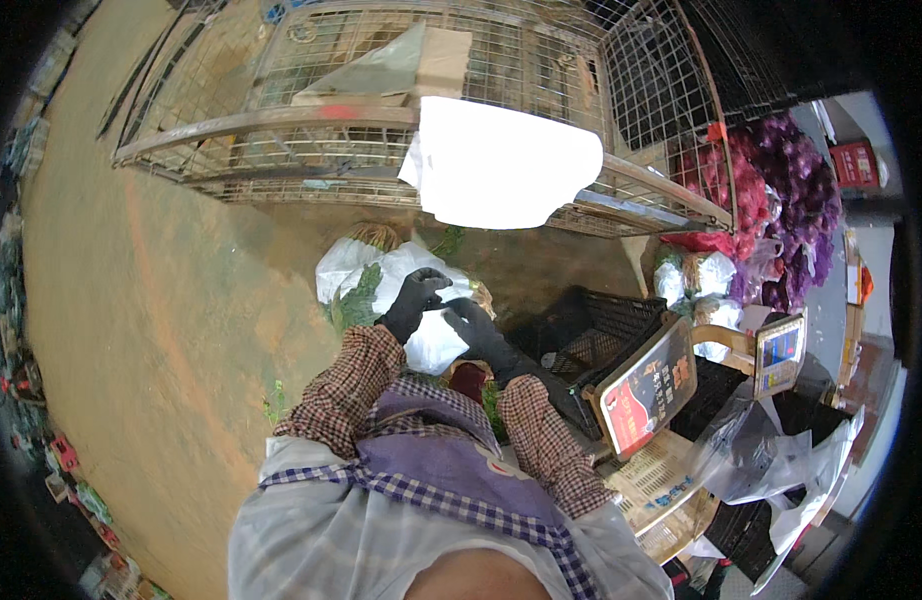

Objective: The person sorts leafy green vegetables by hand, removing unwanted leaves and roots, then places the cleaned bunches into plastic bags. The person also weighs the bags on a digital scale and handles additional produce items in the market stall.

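Both my hands wear dark gloves and meet over white plastic wrapping in front of my apron. My left hand (418, 300) has its fingers curled toward the right. Just beside it, the fingertips of my right hand (472, 326) point at the left thumb. What lies between the fingers is too small to make out. Under the hands is a white plastic bag (435, 346). Beyond it, bundles of leafy greens (358, 296) lie on the floor in white plastic wrapping (341, 264), their cut stems (376, 235) showing at the far end.
A wire mesh cage cart (281, 120) spans the far side, with a white sheet (506, 165) over its rail. At right stand a black plastic crate (611, 319), a scale with a display (778, 352), and a sign board (648, 390). Net sacks of purple produce (795, 202) are piled behind.
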{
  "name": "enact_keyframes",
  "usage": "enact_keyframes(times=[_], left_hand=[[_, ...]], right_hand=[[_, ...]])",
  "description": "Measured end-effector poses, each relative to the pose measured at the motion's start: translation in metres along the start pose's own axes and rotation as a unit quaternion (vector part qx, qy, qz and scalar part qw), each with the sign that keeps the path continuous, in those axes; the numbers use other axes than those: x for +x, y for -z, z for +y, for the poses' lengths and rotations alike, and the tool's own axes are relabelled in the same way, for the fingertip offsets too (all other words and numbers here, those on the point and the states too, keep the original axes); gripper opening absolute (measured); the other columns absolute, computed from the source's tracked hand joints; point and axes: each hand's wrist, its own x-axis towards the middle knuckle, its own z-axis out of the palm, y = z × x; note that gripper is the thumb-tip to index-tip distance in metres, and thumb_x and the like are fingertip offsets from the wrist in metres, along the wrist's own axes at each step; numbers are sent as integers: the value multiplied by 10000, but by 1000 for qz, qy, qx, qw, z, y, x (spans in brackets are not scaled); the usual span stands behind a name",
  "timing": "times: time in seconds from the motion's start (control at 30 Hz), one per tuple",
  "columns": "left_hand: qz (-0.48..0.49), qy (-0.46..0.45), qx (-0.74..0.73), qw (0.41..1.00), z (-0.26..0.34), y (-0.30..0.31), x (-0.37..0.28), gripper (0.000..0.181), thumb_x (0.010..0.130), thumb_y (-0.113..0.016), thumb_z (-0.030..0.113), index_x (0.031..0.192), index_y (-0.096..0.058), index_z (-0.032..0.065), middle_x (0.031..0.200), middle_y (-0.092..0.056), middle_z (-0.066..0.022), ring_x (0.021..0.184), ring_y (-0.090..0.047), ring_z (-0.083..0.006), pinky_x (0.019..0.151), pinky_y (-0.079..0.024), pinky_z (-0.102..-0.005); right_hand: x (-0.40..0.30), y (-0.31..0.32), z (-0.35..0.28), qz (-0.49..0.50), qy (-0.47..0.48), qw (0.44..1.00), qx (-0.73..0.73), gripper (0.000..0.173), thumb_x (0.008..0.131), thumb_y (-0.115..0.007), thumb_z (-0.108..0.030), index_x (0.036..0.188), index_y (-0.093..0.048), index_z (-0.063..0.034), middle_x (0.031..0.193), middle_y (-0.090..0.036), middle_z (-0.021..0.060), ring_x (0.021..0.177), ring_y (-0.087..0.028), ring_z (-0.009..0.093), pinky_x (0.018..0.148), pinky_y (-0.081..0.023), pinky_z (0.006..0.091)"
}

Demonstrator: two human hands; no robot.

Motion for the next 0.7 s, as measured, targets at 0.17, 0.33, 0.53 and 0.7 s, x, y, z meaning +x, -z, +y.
enact_keyframes(times=[0.17, 0.33, 0.53, 0.7], left_hand=[[1, -133, 135, 982, -29, 8, 41, 103, 718, -531, 130, 785, -519, 52, 715, -518, -20, 599, -480, -107, 610, -452, -252], [-90, -316, 408, 852, -80, 68, 75, 126, 717, -532, 128, 823, -540, 60, 771, -530, -72, 707, -513, -192, 608, -466, -331], [106, 67, 236, 964, -67, 70, 66, 77, 673, -542, 131, 645, -534, 60, 584, -521, -54, 540, -508, -175, 477, -423, -312], [45, 42, 419, 906, -55, 94, 86, 88, 679, -527, 145, 647, -541, 64, 570, -529, -55, 526, -511, -188, 479, -422, -316]], right_hand=[[-42, 36, -7, 50, -43, 990, 124, 212, 775, -539, -146, 924, -524, 4, 846, -550, 75, 759, -498, 141, 683, -406, 275], [-144, 35, 33, -2, -242, 968, -61, 275, 793, -501, -220, 932, -519, 17, 857, -547, 105, 766, -502, 174, 695, -400, 296], [-263, -21, 110, 191, -217, 957, -9, 258, 799, -489, -214, 905, -523, 19, 793, -543, 93, 732, -499, 167, 664, -407, 287], [-320, -27, 122, 347, -192, 896, 199, 245, 800, -492, -199, 926, -531, 7, 814, -548, 74, 731, -500, 138, 660, -409, 268]])
